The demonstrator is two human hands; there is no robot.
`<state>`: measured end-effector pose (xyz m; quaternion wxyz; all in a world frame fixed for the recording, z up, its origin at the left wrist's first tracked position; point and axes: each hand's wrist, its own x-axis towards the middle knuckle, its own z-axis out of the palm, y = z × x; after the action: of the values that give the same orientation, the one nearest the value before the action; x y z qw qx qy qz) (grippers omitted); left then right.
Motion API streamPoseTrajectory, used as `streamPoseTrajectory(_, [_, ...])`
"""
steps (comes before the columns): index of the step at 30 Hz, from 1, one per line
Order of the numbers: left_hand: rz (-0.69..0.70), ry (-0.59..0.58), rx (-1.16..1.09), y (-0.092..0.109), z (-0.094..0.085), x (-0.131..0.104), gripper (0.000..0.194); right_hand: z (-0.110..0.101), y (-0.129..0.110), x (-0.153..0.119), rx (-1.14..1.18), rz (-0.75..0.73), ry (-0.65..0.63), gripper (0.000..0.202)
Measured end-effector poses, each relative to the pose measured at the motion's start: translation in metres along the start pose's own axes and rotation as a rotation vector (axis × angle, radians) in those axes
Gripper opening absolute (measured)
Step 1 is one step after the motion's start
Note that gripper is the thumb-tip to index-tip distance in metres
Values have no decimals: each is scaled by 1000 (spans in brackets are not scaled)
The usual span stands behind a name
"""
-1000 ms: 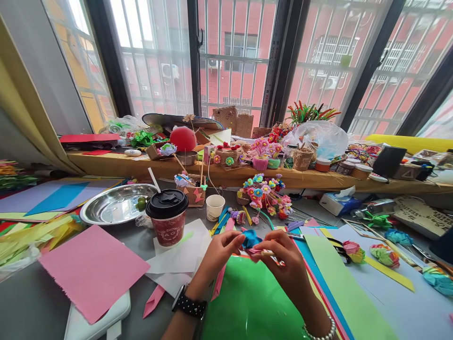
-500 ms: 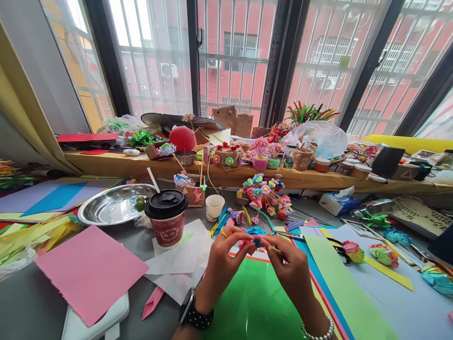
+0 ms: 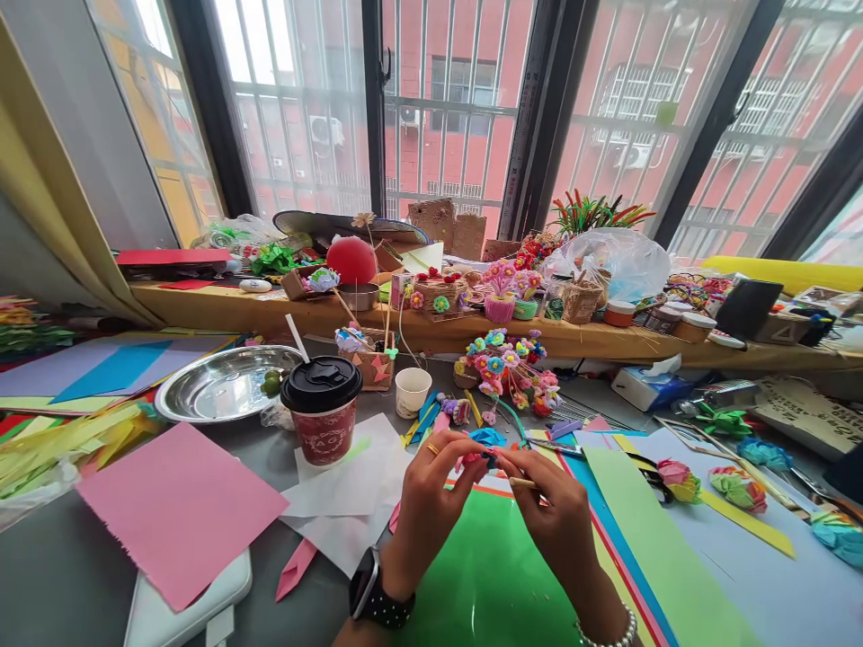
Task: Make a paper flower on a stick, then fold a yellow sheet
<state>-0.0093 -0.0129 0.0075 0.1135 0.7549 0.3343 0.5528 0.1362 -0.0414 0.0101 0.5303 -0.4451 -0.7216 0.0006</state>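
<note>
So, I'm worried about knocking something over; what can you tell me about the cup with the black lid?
The cup is dark red, seemingly paper, with pale printed lettering and a raised black lid. A white straw sticks up from the lid, leaning left. The cup stands upright, apparently on the edge of the white sheets, near the right end of the metal dish. Its contents are hidden.

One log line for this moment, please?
left hand: pinching blue-pink piece | right hand: at same piece, holding pale stick | below: green sheet
</note>
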Motion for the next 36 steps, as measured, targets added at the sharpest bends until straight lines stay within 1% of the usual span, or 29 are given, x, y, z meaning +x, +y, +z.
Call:
streamPoseTrajectory(11, [-14,-14,-6,0,2,1,8,1,-1,0,12,5,1,19])
streamPoseTrajectory(22, [-38,-19,-14,-1,2,0,8,1,1,-1,9,9,-25,20])
streamPoseTrajectory(28, [-37,-24,-27,-1,2,0,8,0,-2,1,-5,-22,-7,21])
streamPoseTrajectory(33, [-40,-60,-6,-2,3,1,5,2,-1,1,0,-29,-36,21])
streamPoseTrajectory(36, [-9,-82,35,-4,3,0,5,3,1,0,-1,-39,-71,19])
